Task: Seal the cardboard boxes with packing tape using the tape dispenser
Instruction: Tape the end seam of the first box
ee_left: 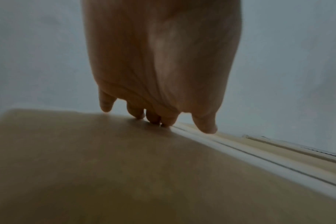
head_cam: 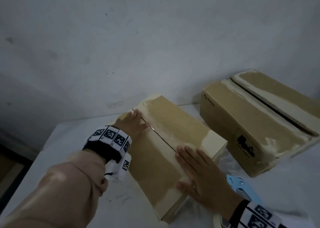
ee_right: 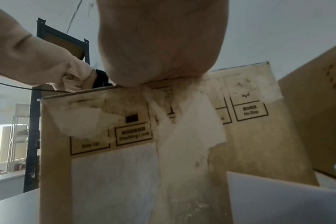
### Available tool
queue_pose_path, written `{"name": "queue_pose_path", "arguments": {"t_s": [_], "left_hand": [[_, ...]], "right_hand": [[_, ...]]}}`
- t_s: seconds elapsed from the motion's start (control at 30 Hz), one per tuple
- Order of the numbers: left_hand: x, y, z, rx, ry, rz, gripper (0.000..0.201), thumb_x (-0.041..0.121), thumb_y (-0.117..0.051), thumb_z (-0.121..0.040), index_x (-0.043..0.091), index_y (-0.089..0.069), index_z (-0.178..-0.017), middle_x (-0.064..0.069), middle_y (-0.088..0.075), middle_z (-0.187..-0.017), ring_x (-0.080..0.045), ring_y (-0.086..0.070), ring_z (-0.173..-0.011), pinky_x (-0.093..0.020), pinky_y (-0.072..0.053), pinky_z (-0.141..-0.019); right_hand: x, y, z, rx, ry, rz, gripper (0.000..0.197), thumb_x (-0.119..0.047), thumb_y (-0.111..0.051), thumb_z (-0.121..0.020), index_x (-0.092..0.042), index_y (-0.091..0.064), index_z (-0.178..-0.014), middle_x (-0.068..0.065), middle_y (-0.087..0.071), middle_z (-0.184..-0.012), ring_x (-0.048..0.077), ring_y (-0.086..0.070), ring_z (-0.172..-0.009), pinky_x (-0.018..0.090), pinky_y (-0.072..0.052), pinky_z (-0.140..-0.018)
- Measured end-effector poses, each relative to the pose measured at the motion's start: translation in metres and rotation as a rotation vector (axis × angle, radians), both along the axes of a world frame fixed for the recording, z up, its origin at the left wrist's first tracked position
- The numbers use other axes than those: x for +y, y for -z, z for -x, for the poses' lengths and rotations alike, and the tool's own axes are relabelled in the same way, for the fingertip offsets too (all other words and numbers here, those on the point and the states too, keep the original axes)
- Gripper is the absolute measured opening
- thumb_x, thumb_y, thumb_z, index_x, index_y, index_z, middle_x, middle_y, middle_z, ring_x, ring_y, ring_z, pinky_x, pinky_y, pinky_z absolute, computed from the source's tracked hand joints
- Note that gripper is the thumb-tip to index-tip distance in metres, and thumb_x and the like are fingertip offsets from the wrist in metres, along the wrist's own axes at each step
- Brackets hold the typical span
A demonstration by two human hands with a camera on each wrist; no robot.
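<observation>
A brown cardboard box (head_cam: pixel 161 160) with its flaps down lies on the white table (head_cam: pixel 69 141), a thin dark seam running along its top. My left hand (head_cam: pixel 134 122) lies flat on the far end of the left flap, fingertips (ee_left: pixel 153 119) touching the seam. My right hand (head_cam: pixel 195 170) presses flat across the near end of the top. In the right wrist view the heel of that hand (ee_right: pixel 159 60) sits on the box's near top edge above its torn printed side (ee_right: pixel 136 136). A light blue tape dispenser (head_cam: pixel 242 188) lies just right of my right wrist.
A second cardboard box (head_cam: pixel 256 122) with a gaping top seam stands to the right against the grey wall (head_cam: pixel 138 45). The table's left edge drops to a dark floor. A black shelf frame (ee_right: pixel 48 45) shows behind my left sleeve.
</observation>
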State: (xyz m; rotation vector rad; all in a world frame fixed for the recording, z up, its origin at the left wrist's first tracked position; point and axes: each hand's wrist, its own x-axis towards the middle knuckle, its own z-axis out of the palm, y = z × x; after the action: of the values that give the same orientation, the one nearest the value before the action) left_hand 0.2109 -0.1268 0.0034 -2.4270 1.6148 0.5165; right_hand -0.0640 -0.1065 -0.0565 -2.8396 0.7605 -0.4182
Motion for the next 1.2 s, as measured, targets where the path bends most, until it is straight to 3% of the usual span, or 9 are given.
{"name": "queue_pose_path", "arguments": {"t_s": [0.23, 0.4, 0.57, 0.7, 0.8, 0.93, 1.03, 1.1, 1.2], "left_hand": [[0.015, -0.014, 0.032, -0.086, 0.089, -0.185, 0.07, 0.051, -0.015, -0.096, 0.012, 0.009, -0.148, -0.002, 0.016, -0.157, -0.015, 0.01, -0.145, -0.046, -0.005, -0.117], [0.054, -0.011, 0.079, 0.016, 0.348, -0.12, 0.068, 0.053, -0.007, -0.094, 0.014, 0.01, -0.148, 0.0, 0.019, -0.156, -0.012, 0.016, -0.143, -0.049, 0.001, -0.115], [0.09, 0.013, 0.119, 0.172, 0.275, 0.086, 0.094, 0.052, 0.02, -0.063, 0.018, 0.002, -0.149, 0.006, 0.012, -0.157, 0.002, 0.024, -0.131, -0.041, 0.007, -0.115], [0.099, 0.012, 0.123, 0.147, 0.23, 0.17, 0.079, 0.051, 0.007, -0.093, 0.01, -0.046, -0.135, -0.003, -0.04, -0.146, -0.013, -0.035, -0.135, -0.051, -0.041, -0.101], [0.1, 0.019, 0.125, 0.096, 0.313, 0.139, 0.11, 0.083, 0.009, -0.061, 0.016, -0.002, -0.147, 0.008, 0.013, -0.151, -0.01, 0.009, -0.142, -0.047, -0.001, -0.118], [0.095, 0.009, 0.108, 0.013, 0.4, 0.127, 0.109, 0.087, -0.002, -0.066, 0.015, -0.026, -0.145, 0.003, -0.014, -0.154, -0.016, -0.013, -0.142, -0.052, -0.018, -0.113], [0.087, 0.009, 0.078, 0.054, 0.462, 0.09, 0.116, 0.091, 0.013, -0.043, 0.03, 0.017, -0.141, 0.016, 0.028, -0.142, -0.003, 0.023, -0.135, -0.039, 0.013, -0.113], [0.086, 0.006, 0.058, -0.016, 0.49, 0.072, 0.118, 0.087, 0.028, -0.039, 0.032, 0.015, -0.142, 0.016, 0.026, -0.143, -0.002, 0.018, -0.135, -0.042, 0.001, -0.115], [0.096, 0.006, 0.048, -0.128, 0.396, 0.078, 0.075, 0.063, 0.004, -0.087, 0.023, -0.028, -0.142, 0.0, -0.034, -0.149, -0.02, -0.041, -0.133, -0.051, -0.043, -0.094]], "right_hand": [[0.002, 0.002, -0.005, -0.036, 0.041, 0.013, 0.065, -0.059, -0.02, -0.093, -0.014, -0.045, -0.132, 0.004, -0.045, -0.141, 0.019, -0.034, -0.129, 0.036, -0.025, -0.104], [0.003, 0.002, -0.009, -0.049, 0.057, 0.018, 0.06, -0.053, -0.016, -0.095, -0.013, -0.044, -0.13, 0.006, -0.051, -0.137, 0.02, -0.037, -0.126, 0.037, -0.026, -0.102], [0.007, -0.001, -0.012, -0.064, 0.086, -0.036, 0.06, -0.049, -0.013, -0.097, -0.01, -0.039, -0.134, 0.007, -0.048, -0.138, 0.021, -0.032, -0.129, 0.038, -0.024, -0.104], [0.0, -0.01, -0.008, -0.246, 0.048, -0.261, 0.065, -0.057, -0.022, -0.093, -0.008, -0.038, -0.135, 0.008, -0.051, -0.135, 0.01, -0.034, -0.125, 0.025, -0.02, -0.105], [-0.025, -0.017, 0.005, -0.235, 0.077, -0.192, 0.053, -0.049, -0.029, -0.091, -0.017, -0.05, -0.129, 0.004, -0.055, -0.131, 0.013, -0.037, -0.122, 0.03, -0.025, -0.1], [-0.044, -0.007, 0.013, 0.061, 0.135, -0.074, 0.064, -0.064, -0.007, -0.089, -0.03, -0.043, -0.131, -0.004, -0.039, -0.146, 0.022, -0.021, -0.135, 0.04, -0.011, -0.101], [-0.027, 0.001, 0.003, 0.047, 0.213, -0.001, 0.062, -0.062, -0.011, -0.091, -0.025, -0.045, -0.129, 0.007, -0.049, -0.138, 0.028, -0.032, -0.128, 0.047, -0.024, -0.097], [-0.016, 0.007, -0.007, -0.01, 0.252, 0.07, 0.055, -0.054, -0.014, -0.095, -0.024, -0.044, -0.13, 0.01, -0.051, -0.137, 0.031, -0.034, -0.126, 0.047, -0.026, -0.096], [-0.005, 0.01, -0.021, -0.028, 0.276, 0.196, 0.043, -0.043, -0.03, -0.092, -0.031, -0.038, -0.133, 0.011, -0.052, -0.135, 0.035, -0.036, -0.121, 0.046, -0.027, -0.09]]}}
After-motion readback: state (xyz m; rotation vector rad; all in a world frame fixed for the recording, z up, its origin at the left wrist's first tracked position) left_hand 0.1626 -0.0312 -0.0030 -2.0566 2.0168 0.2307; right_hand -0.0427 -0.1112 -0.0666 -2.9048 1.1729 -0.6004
